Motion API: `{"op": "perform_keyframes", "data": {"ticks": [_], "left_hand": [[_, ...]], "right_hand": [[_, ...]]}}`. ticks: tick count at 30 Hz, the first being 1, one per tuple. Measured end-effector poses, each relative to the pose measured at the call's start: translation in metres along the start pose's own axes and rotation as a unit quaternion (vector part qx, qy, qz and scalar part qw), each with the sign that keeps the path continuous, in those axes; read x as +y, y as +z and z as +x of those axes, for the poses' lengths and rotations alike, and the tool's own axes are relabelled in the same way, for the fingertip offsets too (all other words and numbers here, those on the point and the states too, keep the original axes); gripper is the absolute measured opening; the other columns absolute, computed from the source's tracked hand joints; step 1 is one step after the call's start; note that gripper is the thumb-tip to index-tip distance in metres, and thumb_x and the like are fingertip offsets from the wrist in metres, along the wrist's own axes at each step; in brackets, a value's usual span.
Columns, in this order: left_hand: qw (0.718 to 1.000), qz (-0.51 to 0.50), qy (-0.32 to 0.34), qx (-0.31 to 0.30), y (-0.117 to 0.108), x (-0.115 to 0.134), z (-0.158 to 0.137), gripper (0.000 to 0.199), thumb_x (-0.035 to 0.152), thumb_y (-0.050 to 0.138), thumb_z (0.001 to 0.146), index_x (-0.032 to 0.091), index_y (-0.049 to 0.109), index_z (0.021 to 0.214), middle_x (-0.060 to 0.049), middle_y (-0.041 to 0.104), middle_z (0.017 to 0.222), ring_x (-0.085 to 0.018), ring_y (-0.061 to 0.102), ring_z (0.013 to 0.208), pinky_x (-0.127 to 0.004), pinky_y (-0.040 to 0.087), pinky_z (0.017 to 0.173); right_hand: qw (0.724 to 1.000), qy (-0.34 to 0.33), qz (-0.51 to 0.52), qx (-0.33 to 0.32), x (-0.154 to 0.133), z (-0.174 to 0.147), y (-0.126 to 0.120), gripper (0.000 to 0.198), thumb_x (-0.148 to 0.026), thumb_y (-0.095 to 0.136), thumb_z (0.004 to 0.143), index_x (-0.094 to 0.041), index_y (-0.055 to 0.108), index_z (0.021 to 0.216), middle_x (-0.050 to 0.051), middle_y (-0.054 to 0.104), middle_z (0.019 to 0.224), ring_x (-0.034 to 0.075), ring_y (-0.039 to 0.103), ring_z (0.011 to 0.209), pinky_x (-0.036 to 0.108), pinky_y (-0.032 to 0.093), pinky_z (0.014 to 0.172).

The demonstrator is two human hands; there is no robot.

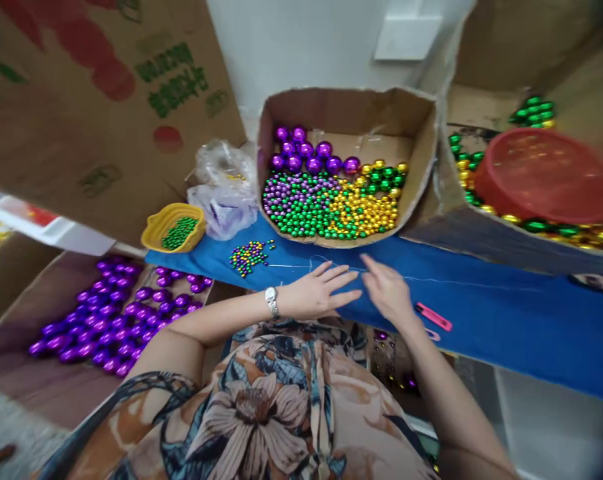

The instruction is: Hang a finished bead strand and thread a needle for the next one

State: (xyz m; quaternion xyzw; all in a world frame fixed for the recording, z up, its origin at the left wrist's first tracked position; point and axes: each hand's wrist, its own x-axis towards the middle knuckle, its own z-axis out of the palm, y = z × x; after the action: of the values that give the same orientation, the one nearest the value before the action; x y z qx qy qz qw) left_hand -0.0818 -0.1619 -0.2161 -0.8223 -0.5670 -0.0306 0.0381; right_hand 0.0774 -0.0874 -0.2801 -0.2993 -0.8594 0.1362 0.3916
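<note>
Presently, surface: a blue cloth (506, 313) covers the work board in front of you, running from lower left up and off to the right.
Room: a pale wall behind, a large printed cardboard sheet (96, 100) leaning at left.
Your left hand (316, 293): flat on the cloth, fingers spread and pointing right, holding nothing; a wristwatch (272, 301) on the wrist.
Your right hand (387, 290): palm down just beside the left, fingers loosely extended; whether it pinches anything, you cannot tell.
Thread (431, 279): thin and pale, lying on the cloth under both hands, long axis left to right along the cloth.
Loose beads (248, 257): small mixed pile on the cloth, left of your hands.
Bead box (421, 167): open carton beyond your hands, holding purple, green and gold beads.
Yellow basket (154, 230): green beads, far left.
Plastic bags (224, 193): crumpled, between basket and box.
Pink tool (434, 317): on the cloth near your right wrist.
Red bowl (546, 177): in a carton at right.
Purple balls (106, 313): in a low carton at left.
</note>
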Motion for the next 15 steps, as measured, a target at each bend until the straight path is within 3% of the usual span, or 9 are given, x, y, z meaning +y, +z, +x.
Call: {"op": "perform_keyframes", "data": {"ticks": [2,4,5,6,7,9,11,13,15], "left_hand": [[0.998,0.027,0.053,0.038,-0.014,-0.011,-0.013,0.058,0.032,0.054,0.096,0.013,0.046,0.150,-0.022,0.039,0.147,-0.032,0.043,0.133,-0.051,0.038,0.108],[0.989,0.035,0.100,0.098,-0.027,-0.013,-0.021,0.050,0.034,0.055,0.095,0.010,0.057,0.139,-0.021,0.041,0.146,-0.035,0.044,0.131,-0.051,0.042,0.104],[0.983,0.012,0.132,0.128,-0.034,-0.012,-0.022,0.041,0.032,0.053,0.096,0.005,0.066,0.124,-0.023,0.052,0.132,-0.034,0.050,0.122,-0.048,0.046,0.098],[0.974,-0.036,0.163,0.155,-0.041,-0.010,-0.022,0.033,0.029,0.051,0.096,0.004,0.072,0.097,-0.022,0.060,0.112,-0.030,0.055,0.107,-0.042,0.050,0.093],[0.970,-0.073,0.174,0.151,-0.049,-0.008,-0.023,0.026,0.024,0.053,0.094,0.005,0.072,0.095,-0.019,0.061,0.111,-0.027,0.056,0.104,-0.040,0.050,0.094],[0.965,-0.110,0.174,0.165,-0.067,-0.007,-0.025,0.035,0.028,0.058,0.095,0.003,0.068,0.118,-0.015,0.061,0.122,-0.023,0.058,0.109,-0.039,0.050,0.096],[0.960,-0.171,0.152,0.162,-0.082,-0.010,-0.032,0.039,0.024,0.061,0.093,-0.002,0.064,0.122,-0.017,0.060,0.126,-0.023,0.060,0.110,-0.036,0.052,0.094],[0.956,-0.222,0.115,0.152,-0.091,-0.015,-0.042,0.032,0.021,0.062,0.092,-0.003,0.066,0.113,-0.014,0.064,0.113,-0.020,0.061,0.107,-0.032,0.053,0.093],[0.958,-0.242,0.091,0.126,-0.093,-0.021,-0.051,0.020,0.024,0.061,0.093,0.004,0.067,0.092,-0.008,0.067,0.094,-0.017,0.064,0.094,-0.030,0.054,0.085]], "right_hand": [[0.995,0.042,0.093,0.008,0.005,0.001,-0.010,0.052,-0.030,0.041,0.103,-0.020,0.037,0.153,0.005,0.057,0.131,0.013,0.063,0.106,0.029,0.050,0.094],[0.990,-0.078,0.110,0.052,-0.001,0.005,-0.017,0.060,-0.032,0.042,0.101,-0.025,0.027,0.159,0.011,0.049,0.142,0.023,0.051,0.128,0.043,0.042,0.107],[0.981,-0.157,0.105,0.043,-0.003,0.006,-0.017,0.061,-0.035,0.041,0.102,-0.023,0.026,0.160,0.014,0.044,0.146,0.027,0.046,0.133,0.049,0.038,0.109],[0.973,-0.206,0.099,0.024,-0.004,0.006,-0.015,0.059,-0.038,0.041,0.102,-0.024,0.030,0.159,0.015,0.043,0.147,0.031,0.044,0.134,0.052,0.040,0.106],[0.971,-0.218,0.098,0.012,-0.001,0.004,-0.011,0.060,-0.038,0.044,0.102,-0.022,0.029,0.158,0.015,0.044,0.146,0.028,0.050,0.129,0.050,0.042,0.104],[0.986,-0.158,-0.003,-0.044,0.013,-0.003,-0.001,0.055,-0.040,0.037,0.106,-0.017,0.031,0.155,0.005,0.064,0.117,0.020,0.065,0.100,0.043,0.049,0.094],[0.988,-0.133,-0.067,-0.042,0.031,-0.010,0.005,0.052,-0.041,0.043,0.103,-0.017,0.041,0.150,0.006,0.061,0.122,0.021,0.063,0.103,0.037,0.050,0.087],[0.992,-0.117,-0.045,0.000,0.041,-0.012,0.001,0.050,-0.037,0.055,0.098,-0.022,0.048,0.145,0.003,0.062,0.119,0.017,0.064,0.097,0.029,0.050,0.082],[0.992,-0.119,-0.012,0.043,0.037,-0.010,-0.014,0.033,-0.032,0.058,0.097,-0.024,0.059,0.129,-0.004,0.067,0.097,0.011,0.065,0.079,0.023,0.049,0.070]]}}
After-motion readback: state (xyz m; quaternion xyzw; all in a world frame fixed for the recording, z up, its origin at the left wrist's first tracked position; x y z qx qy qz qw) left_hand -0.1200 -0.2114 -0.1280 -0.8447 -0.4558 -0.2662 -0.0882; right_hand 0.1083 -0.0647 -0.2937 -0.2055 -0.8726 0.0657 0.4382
